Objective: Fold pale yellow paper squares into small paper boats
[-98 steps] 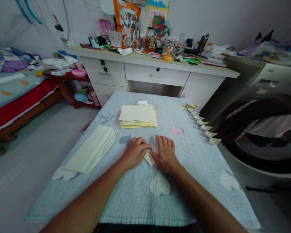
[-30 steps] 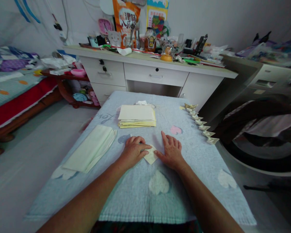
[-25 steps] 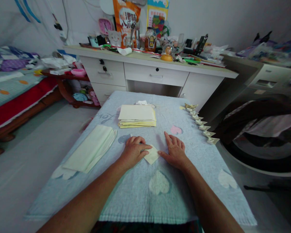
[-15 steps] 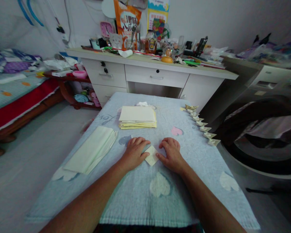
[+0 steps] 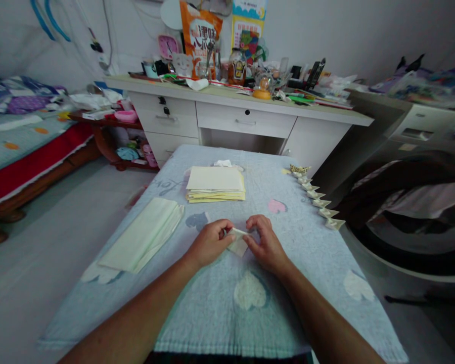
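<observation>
Between my hands, a small folded paper [image 5: 238, 246] in pale cream is tilted up off the cloth. My left hand [image 5: 213, 241] pinches its left edge between thumb and curled fingers. On the other side, my right hand [image 5: 266, 244] has its thumb on the paper's upper right edge, fingers bent over behind it. Beyond them lies a stack of cream and yellow paper [image 5: 215, 179]. To the left rests a pile of long pale-green paper sheets [image 5: 141, 235]. A row of small folded paper boats [image 5: 321, 203] runs along the table's right edge, the farthest one patterned.
A light-blue cloth with heart shapes [image 5: 197, 313] covers the table. Behind it stands a white desk [image 5: 246, 119] loaded with jars, bags and small items. A front-loading washing machine [image 5: 413, 192] is at the right, a bed [image 5: 30, 146] at the left.
The paper, lying flat as a diamond before, is now lifted and tilted with its top edge raised. My left fingers have curled from lying flat into a pinch; my right thumb has moved up the paper.
</observation>
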### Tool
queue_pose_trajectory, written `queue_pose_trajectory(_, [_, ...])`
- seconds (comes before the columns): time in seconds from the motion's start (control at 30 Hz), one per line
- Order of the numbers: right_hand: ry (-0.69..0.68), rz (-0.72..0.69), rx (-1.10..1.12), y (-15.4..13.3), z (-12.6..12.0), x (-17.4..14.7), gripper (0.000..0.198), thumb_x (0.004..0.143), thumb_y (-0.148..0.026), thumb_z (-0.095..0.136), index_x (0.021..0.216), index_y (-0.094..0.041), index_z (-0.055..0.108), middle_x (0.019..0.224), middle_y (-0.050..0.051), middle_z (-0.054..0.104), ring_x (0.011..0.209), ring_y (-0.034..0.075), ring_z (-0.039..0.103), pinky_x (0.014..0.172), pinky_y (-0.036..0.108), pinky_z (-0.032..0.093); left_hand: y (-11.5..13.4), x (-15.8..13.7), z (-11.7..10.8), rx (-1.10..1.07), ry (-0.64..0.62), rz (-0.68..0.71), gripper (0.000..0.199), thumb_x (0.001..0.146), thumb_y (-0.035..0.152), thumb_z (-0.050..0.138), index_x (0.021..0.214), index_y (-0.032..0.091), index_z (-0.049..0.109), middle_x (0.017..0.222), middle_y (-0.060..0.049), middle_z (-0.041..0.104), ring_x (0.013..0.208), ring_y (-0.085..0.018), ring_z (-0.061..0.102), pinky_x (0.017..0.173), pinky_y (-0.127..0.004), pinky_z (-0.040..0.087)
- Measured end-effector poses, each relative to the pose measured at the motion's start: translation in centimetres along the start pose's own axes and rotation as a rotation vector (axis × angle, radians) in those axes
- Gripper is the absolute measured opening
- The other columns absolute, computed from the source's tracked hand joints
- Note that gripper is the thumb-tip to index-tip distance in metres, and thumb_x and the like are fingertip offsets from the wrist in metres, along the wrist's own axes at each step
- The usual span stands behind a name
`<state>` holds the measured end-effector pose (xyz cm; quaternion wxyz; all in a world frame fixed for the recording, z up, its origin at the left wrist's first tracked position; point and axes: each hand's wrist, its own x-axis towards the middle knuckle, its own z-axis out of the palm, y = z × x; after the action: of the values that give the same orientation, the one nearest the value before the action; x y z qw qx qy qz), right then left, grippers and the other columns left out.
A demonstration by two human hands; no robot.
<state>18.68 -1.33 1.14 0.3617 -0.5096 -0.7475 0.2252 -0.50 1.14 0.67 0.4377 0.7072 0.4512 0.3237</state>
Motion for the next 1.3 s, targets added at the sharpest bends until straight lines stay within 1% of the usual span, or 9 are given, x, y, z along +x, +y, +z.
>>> queue_pose_trajectory(0.13, [0.069,0.056,0.184,0.3,0.0,0.0,0.042,0.08,-0.038,0.061,0.116,-0.02,0.047,0.111,0.007,0.055,0.107,0.021,0.051,0.095,0.035,0.04,0.1,0.0,0.1,-0.355,0.025,-0.079,0.015,0.077,0.028,0.062,0.081,0.017,0.053,0.064,0.004,0.054,0.058,-0.01,0.051,0.053,-0.021,0.036])
queue_pose_trajectory(0.27, [0.011,0.07,0.34,0.3,0.5,0.2,0.035,0.078,-0.042,0.065,0.102,-0.019,0.056,0.096,0.004,0.058,0.092,0.019,0.055,0.083,0.031,0.044,0.4,-0.1,0.4,-0.553,-0.023,-0.129,0.022,0.076,0.03,0.065,0.088,0.015,0.053,0.076,-0.001,0.063,0.065,-0.013,0.061,0.054,-0.022,0.043])
queue_pose_trajectory(0.37, [-0.046,0.118,0.51,0.1,0.9,0.3,0.026,0.08,-0.042,0.063,0.088,-0.018,0.057,0.079,0.001,0.058,0.076,0.016,0.055,0.072,0.027,0.045,0.4,-0.1,0.7,-0.594,-0.071,-0.131,0.024,0.077,0.032,0.065,0.089,0.015,0.053,0.08,-0.003,0.065,0.069,-0.014,0.064,0.057,-0.024,0.047])
queue_pose_trajectory(0.5, [-0.08,0.162,0.591,0.0,0.9,0.2,0.023,0.082,-0.04,0.062,0.079,-0.019,0.055,0.066,-0.003,0.053,0.063,0.012,0.049,0.061,0.024,0.04,0.1,-0.1,1.0,-0.496,-0.063,-0.104,0.022,0.076,0.032,0.066,0.086,0.015,0.054,0.072,0.001,0.06,0.055,-0.009,0.055,0.049,-0.019,0.039])
queue_pose_trajectory(0.7, [0.043,0.033,0.181,-0.6,0.3,0.3,0.012,0.082,-0.028,0.056,0.074,-0.02,0.058,0.071,0.0,0.054,0.074,0.016,0.051,0.07,0.027,0.04,0.3,-0.5,0.8,-0.219,0.111,-0.067,0.031,0.075,0.03,0.069,0.102,0.019,0.058,0.05,0.01,0.04,0.043,-0.006,0.037,0.044,-0.018,0.026])
queue_pose_trajectory(0.77, [0.055,-0.042,0.021,-0.7,0.3,0.3,0.008,0.08,-0.02,0.054,0.075,-0.02,0.059,0.074,0.001,0.056,0.08,0.018,0.051,0.077,0.03,0.038,0.5,-0.6,0.6,-0.194,0.136,-0.036,0.026,0.076,0.027,0.066,0.1,0.019,0.059,0.053,0.009,0.045,0.045,-0.007,0.04,0.046,-0.018,0.029])
queue_pose_trajectory(0.87, [0.069,-0.131,-0.175,-0.4,0.5,0.2,0.011,0.077,-0.015,0.054,0.082,-0.02,0.062,0.08,0.002,0.058,0.086,0.019,0.049,0.084,0.034,0.034,0.6,-0.6,0.6,-0.128,0.161,0.105,0.007,0.078,0.018,0.06,0.085,0.018,0.061,0.077,0.0,0.06,0.066,-0.011,0.056,0.061,-0.022,0.042])
queue_pose_trajectory(0.97, [0.073,-0.2,-0.325,0.0,0.5,0.2,0.017,0.077,-0.013,0.056,0.089,-0.021,0.064,0.088,0.003,0.06,0.09,0.02,0.046,0.088,0.037,0.03,0.5,-0.5,0.7,-0.039,0.183,0.226,0.01,0.077,0.009,0.055,0.079,0.018,0.058,0.091,-0.003,0.062,0.09,-0.016,0.059,0.082,-0.027,0.045])
queue_pose_trajectory(1.3, [-0.177,-0.258,-0.575,-0.3,1.1,0.1,0.02,0.082,-0.008,0.052,0.087,-0.022,0.065,0.083,0.002,0.057,0.091,0.02,0.044,0.096,0.04,0.024,-0.1,-1.1,0.7,0.381,-0.004,0.272,0.02,0.072,0.001,0.054,0.078,0.02,0.054,0.093,-0.002,0.057,0.091,-0.017,0.054,0.079,-0.029,0.043])
